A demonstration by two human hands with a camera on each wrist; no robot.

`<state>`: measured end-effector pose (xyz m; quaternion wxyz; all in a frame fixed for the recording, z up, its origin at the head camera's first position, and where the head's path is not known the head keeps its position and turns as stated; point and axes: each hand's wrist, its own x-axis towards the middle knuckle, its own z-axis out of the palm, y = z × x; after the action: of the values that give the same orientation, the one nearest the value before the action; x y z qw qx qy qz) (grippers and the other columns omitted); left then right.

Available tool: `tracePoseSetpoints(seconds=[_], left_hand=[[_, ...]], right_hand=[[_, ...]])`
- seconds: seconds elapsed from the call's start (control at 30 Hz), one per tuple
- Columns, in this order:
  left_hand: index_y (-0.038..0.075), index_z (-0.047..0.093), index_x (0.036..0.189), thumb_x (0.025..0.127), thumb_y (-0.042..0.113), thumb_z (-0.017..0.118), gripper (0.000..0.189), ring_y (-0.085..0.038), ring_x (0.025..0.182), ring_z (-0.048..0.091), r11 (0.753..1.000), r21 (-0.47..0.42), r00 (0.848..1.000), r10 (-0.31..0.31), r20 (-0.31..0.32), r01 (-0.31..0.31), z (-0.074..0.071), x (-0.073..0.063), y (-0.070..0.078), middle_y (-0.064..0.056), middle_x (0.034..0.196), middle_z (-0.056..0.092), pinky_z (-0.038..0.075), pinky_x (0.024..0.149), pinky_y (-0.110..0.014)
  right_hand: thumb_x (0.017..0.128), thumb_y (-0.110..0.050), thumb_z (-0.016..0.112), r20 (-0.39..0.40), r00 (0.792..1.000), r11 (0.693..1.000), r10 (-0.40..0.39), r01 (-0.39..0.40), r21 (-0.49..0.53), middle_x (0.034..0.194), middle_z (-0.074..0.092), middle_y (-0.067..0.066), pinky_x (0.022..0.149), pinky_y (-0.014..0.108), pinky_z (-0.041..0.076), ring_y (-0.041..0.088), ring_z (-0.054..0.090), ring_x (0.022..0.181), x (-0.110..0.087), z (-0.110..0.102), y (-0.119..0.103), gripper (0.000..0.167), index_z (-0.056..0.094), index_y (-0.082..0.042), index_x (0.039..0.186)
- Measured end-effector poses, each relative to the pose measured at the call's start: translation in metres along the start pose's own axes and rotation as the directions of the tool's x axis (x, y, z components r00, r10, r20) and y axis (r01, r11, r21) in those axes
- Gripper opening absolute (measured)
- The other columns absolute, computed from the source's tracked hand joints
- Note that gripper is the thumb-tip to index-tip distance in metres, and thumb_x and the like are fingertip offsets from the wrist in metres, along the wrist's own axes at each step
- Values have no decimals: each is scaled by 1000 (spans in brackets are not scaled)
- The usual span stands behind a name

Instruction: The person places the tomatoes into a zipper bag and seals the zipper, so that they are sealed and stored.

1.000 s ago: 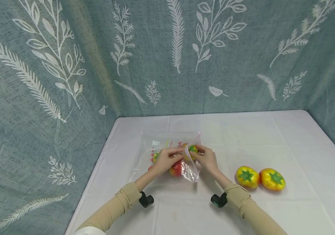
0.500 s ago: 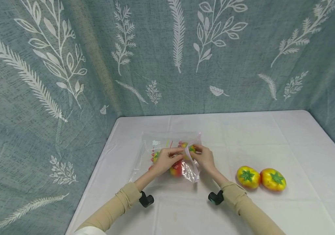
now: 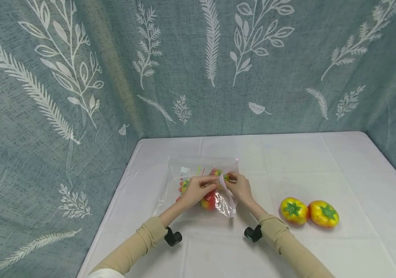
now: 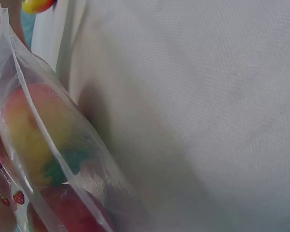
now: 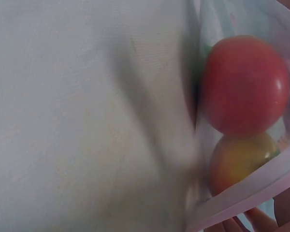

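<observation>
A clear zip bag (image 3: 173, 189) with a strawberry print and a pale zip strip lies on the table, with several red-and-yellow toy fruits inside. My left hand (image 3: 196, 190) pinches the front of the bag's mouth beside the strip. At the strip's other side, my right hand (image 3: 241, 188) bends its fingers and thumb on the bag's edge. A toy fruit (image 3: 218, 173) with green leaves shows just inside the mouth, partly covered by strip and fingers. Through the plastic, the left wrist view shows another toy fruit (image 4: 38, 125); the right wrist view shows a red one (image 5: 246, 87).
Two more yellow-and-red toy fruits (image 3: 294, 211) with green star-shaped leaves sit side by side to the right of my right forearm. A white cloth (image 3: 288, 158) covers the table. A patterned blue-green curtain (image 3: 198, 77) hangs behind and along the sides.
My right hand has shifted slightly left and in toward the bag. The toy fruit at the mouth has moved left, deeper into the bag. My left hand has stayed nearly still.
</observation>
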<state>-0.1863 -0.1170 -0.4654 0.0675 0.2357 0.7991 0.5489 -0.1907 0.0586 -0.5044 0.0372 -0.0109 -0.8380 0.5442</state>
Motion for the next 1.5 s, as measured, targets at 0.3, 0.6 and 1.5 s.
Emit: tracePoseSetpoints(seconds=[0.3,0.6,1.5], left_hand=[[0,68,114,87,8,66,28,-3,56,47,1000,3,1000,5,-8,-5,1,3,-9,-20,97,70,37,49,-15],[-8,66,110,87,2,64,25,0,78,55,997,58,999,48,-12,-47,-2,-6,20,-23,112,67,46,68,-12],[-2,68,112,87,7,67,27,5,82,59,1000,9,999,20,-29,-20,0,3,-10,-18,113,68,49,72,-13]], right_hand=[[84,-5,65,-6,1000,1000,-24,24,-13,116,61,31,87,43,53,41,63,104,2,3,-1,36,59,11,116],[82,-7,66,-7,1000,999,-21,21,-37,113,64,29,89,44,52,40,64,103,5,6,-2,34,62,9,112],[87,-9,66,101,988,992,-115,109,69,124,59,26,92,42,51,40,61,109,-4,-10,2,37,59,5,120]])
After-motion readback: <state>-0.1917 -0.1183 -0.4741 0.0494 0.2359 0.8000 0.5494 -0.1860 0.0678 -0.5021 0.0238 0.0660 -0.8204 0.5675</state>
